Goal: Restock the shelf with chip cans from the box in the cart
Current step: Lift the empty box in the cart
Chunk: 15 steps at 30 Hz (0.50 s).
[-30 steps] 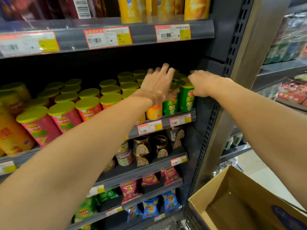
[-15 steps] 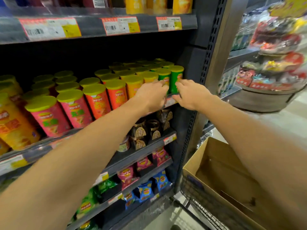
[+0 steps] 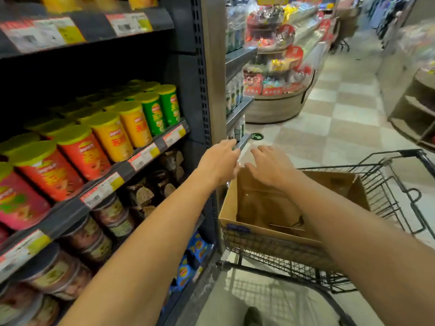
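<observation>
Rows of chip cans with yellow-green lids fill the shelf (image 3: 150, 150) on the left: green cans (image 3: 162, 111) at the right end, then yellow cans (image 3: 127, 130), orange-red cans (image 3: 68, 161) and pink cans (image 3: 16, 198). An open cardboard box (image 3: 237, 208) sits in the black wire cart (image 3: 395, 191); no cans show inside it. My left hand (image 3: 219, 161) and my right hand (image 3: 268, 165) hover side by side above the box's far left corner. Both have relaxed fingers and hold nothing.
Below the cans are shelves of round jars (image 3: 110, 215) and blue snack bags (image 3: 197, 248). A dark shelf upright (image 3: 202, 74) stands between the shelves and the cart. A round candy display (image 3: 277, 74) stands further down the checkered aisle floor (image 3: 341, 114).
Both hands have pulled back from the green cans on the shelf and swung right and down to above the box. My view has turned right toward the cart and aisle.
</observation>
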Tool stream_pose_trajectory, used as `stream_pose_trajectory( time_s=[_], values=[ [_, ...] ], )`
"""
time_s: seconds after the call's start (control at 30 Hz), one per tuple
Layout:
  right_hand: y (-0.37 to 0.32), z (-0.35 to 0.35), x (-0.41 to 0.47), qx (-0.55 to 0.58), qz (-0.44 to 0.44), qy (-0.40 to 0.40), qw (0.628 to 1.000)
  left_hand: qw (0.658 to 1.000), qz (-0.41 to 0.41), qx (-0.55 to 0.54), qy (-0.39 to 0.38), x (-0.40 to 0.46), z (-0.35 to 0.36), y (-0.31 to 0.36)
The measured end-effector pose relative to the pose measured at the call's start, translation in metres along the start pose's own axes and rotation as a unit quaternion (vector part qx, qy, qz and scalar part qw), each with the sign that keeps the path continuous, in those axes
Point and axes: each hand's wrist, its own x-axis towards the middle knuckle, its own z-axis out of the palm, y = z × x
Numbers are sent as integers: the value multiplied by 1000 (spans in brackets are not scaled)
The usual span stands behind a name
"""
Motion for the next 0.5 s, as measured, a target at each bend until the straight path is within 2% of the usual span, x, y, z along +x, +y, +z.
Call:
stream_pose_trajectory(
  time_s=[0.17, 0.3, 0.5],
  values=[
    [39, 22, -12, -7, 65, -12, 998, 993, 111, -34, -2, 61, 30, 25],
    [76, 47, -5, 16, 152, -26, 988, 973, 227, 22, -41, 112, 57, 32],
    [111, 89, -5, 88, 249, -54, 963, 955, 275, 35, -102, 160, 100, 40]
  ],
)
